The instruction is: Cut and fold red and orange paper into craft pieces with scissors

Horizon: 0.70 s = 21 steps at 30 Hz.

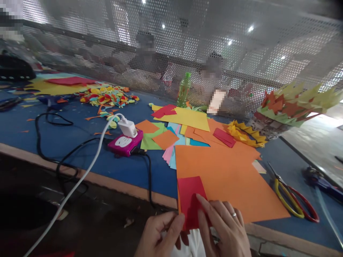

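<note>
A piece of red paper [191, 189] is held up in front of me, over the front corner of a large orange sheet [227, 178]. My left hand [162, 233] pinches its lower left edge between thumb and fingers. On the other side, my right hand [223, 226] grips the paper's right edge, with the index finger laid along its face and the thumb near the lower edge. A ring sits on one finger of that hand. The underside of the paper is hidden from view.
Scissors [291, 200] with yellow and red handles lie at the right. A purple power adapter [125, 142] with a white plug [128, 127] and cables sits left. Behind are coloured sheets, paper scraps [107, 95], a green bottle [184, 91] and a pot of paper shapes [273, 123].
</note>
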Each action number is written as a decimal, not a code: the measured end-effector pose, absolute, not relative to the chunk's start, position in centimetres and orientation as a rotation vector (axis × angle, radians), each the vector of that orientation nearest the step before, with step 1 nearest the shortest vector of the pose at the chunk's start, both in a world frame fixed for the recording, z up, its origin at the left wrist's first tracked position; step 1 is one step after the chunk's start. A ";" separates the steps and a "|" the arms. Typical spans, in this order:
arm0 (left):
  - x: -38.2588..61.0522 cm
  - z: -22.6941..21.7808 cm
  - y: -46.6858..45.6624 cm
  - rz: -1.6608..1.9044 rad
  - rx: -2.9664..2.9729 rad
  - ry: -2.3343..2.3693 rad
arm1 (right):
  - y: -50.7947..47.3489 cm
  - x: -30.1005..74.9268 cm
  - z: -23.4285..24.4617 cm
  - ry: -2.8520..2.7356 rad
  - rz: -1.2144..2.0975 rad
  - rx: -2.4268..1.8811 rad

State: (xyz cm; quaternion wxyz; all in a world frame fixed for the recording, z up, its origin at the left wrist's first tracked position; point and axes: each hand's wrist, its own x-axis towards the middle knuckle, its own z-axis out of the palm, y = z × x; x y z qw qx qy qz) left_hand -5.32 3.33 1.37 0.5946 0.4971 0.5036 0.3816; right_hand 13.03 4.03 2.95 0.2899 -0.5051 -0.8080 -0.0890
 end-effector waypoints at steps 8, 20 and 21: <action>-5.1 1.0 3.7 0.884 1.123 1.136 | 3.2 12.8 3.8 -2.132 -0.158 -1.446; -4.9 1.7 3.4 0.944 1.101 1.105 | 3.4 13.2 3.9 -2.275 -0.277 -1.310; -4.9 1.8 3.4 0.947 1.094 1.104 | 3.5 12.9 3.9 -2.279 -0.267 -1.311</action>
